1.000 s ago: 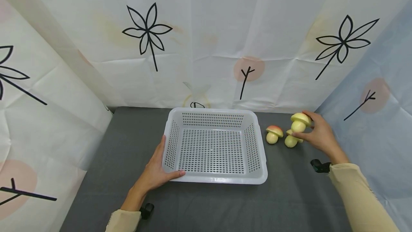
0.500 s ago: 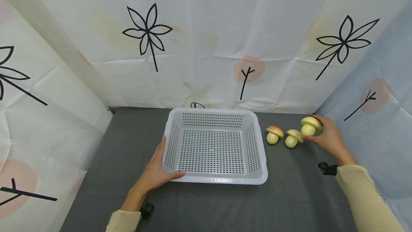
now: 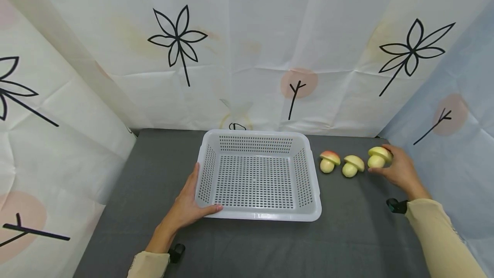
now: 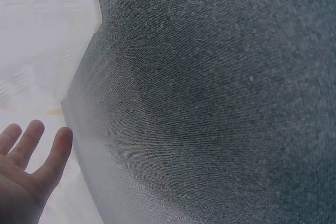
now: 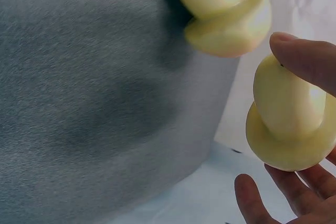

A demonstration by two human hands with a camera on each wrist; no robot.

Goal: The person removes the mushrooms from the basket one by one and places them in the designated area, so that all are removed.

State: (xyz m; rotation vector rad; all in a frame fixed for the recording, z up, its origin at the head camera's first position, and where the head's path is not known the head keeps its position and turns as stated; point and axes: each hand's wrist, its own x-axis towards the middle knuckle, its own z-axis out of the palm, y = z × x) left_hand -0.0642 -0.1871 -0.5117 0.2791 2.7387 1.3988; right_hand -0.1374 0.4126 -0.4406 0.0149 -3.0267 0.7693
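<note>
My right hand [image 3: 403, 170] holds a pale yellow toy mushroom [image 3: 376, 161] at the far right of the table. In the right wrist view the thumb presses the stem of this mushroom [image 5: 286, 103] while fingers lie under its cap. A second yellow mushroom [image 3: 350, 168] stands just left of it, and a red-capped mushroom [image 3: 327, 165] comes after that, beside the basket. My left hand [image 3: 185, 207] rests against the near left corner of a white perforated plastic basket [image 3: 266, 215], thumb on the front rim. Its fingers look straight and spread in the left wrist view.
A dark grey cloth [image 3: 247, 248] covers the table. White printed fabric [image 3: 247, 55] rises behind it and on the left, and a bluish-lit panel [image 3: 455, 149] of it stands close to the right arm. The basket fills the table's middle.
My right hand has moved right and down with its mushroom, from over the second mushroom to the right end of the row. My left hand and the basket have stayed in place.
</note>
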